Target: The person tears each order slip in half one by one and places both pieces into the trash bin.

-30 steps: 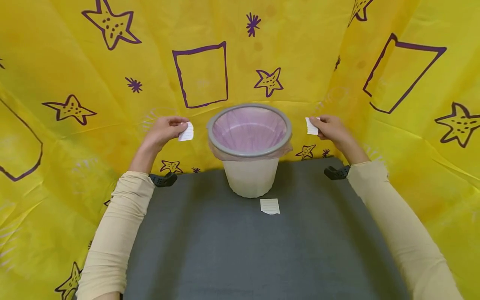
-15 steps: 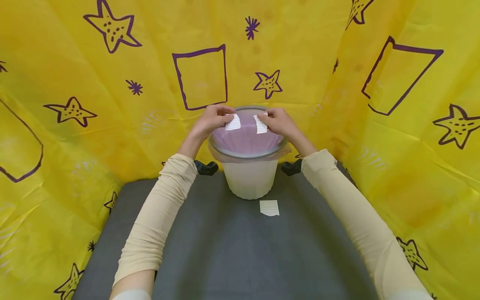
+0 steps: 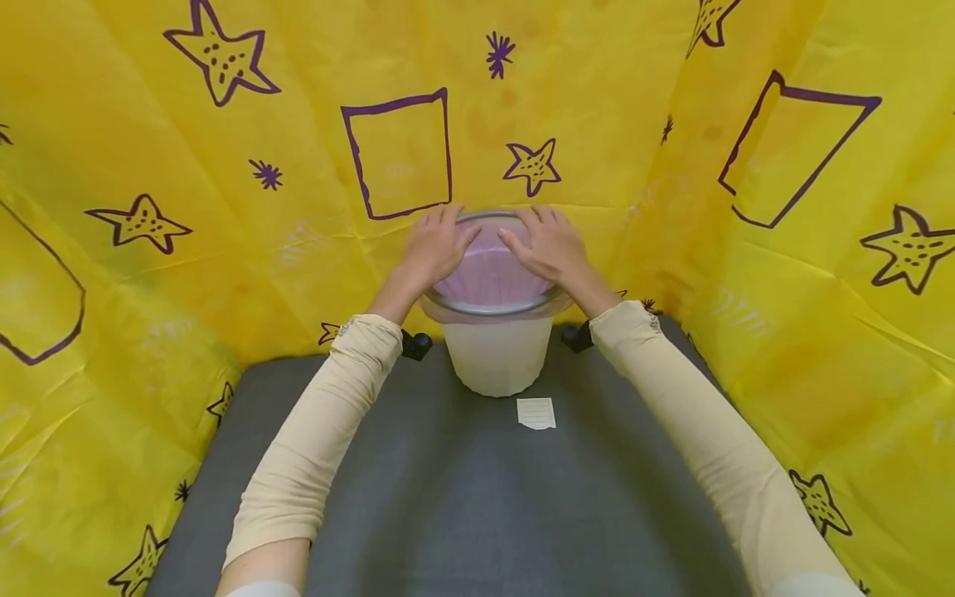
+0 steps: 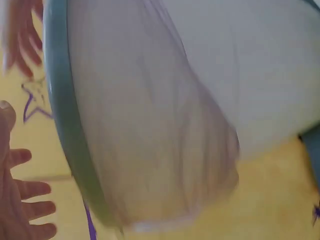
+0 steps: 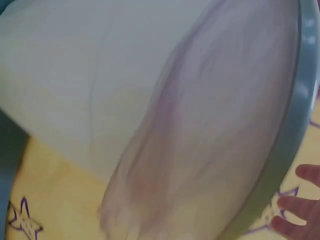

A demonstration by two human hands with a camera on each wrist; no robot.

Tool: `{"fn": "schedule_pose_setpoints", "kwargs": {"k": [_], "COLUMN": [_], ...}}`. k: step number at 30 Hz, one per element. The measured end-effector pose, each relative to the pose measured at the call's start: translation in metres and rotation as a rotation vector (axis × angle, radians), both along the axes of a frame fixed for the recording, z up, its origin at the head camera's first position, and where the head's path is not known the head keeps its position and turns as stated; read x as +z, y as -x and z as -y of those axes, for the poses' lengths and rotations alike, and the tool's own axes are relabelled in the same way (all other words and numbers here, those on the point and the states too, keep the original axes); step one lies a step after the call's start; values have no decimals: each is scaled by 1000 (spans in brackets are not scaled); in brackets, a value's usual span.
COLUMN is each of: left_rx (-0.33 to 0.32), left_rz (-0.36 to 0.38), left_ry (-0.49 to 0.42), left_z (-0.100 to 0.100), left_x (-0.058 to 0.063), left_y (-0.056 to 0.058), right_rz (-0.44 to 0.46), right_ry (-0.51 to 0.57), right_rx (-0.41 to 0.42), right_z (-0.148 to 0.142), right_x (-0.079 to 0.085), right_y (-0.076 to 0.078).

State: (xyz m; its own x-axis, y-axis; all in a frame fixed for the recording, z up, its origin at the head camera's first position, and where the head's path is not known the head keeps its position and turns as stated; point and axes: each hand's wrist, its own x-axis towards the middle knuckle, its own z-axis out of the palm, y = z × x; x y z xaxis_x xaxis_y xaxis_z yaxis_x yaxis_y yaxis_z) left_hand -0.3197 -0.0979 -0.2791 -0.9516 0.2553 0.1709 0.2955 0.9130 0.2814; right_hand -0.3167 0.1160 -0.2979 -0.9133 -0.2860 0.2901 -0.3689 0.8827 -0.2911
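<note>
A white trash bin [image 3: 498, 356] with a grey rim and a pinkish liner bag [image 3: 488, 269] stands at the back of the dark table. Over the left part of its mouth is my left hand [image 3: 436, 245], fingers spread and holding nothing. My right hand [image 3: 550, 243] hovers over the right part, likewise spread and bare. In the left wrist view, the left fingers stand apart from the bin's rim [image 4: 59, 85]. The right wrist view shows the liner [image 5: 210, 115] folded over the bin's outside. No paper shows inside the visible part of the bin.
A torn piece of lined paper [image 3: 536, 413] lies on the grey tabletop [image 3: 477, 514] just in front of the bin. Yellow cloth [image 3: 612, 99] with purple drawings hangs close behind and on both sides.
Both hands came inward from beside the bin to above its mouth, each with a paper piece. Their fingers then spread and the two pieces left the hands, out of sight now.
</note>
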Motion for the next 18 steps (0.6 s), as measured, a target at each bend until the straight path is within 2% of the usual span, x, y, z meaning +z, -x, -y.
{"fn": "schedule_pose_setpoints", "kwargs": {"k": [4,8,13,18], "left_rx": [90,173,202,249], "left_rz": [-36,-30,-30,-114], "left_ry": [36,26,5,-24], "left_z": [38,79,108,137], "left_x": [-7,-18,-21,-21], "left_y": [0,-6,-12,-20], "right_rz": [-14,44,58,22], "right_ry": [2,25,32,51], "right_rx": [-55,-133,-152,-199], "right_z": [-31,-63,-79,-105], "right_x": [-4,-14,-16,-5], "right_y": [-1,-1,2,0]}}
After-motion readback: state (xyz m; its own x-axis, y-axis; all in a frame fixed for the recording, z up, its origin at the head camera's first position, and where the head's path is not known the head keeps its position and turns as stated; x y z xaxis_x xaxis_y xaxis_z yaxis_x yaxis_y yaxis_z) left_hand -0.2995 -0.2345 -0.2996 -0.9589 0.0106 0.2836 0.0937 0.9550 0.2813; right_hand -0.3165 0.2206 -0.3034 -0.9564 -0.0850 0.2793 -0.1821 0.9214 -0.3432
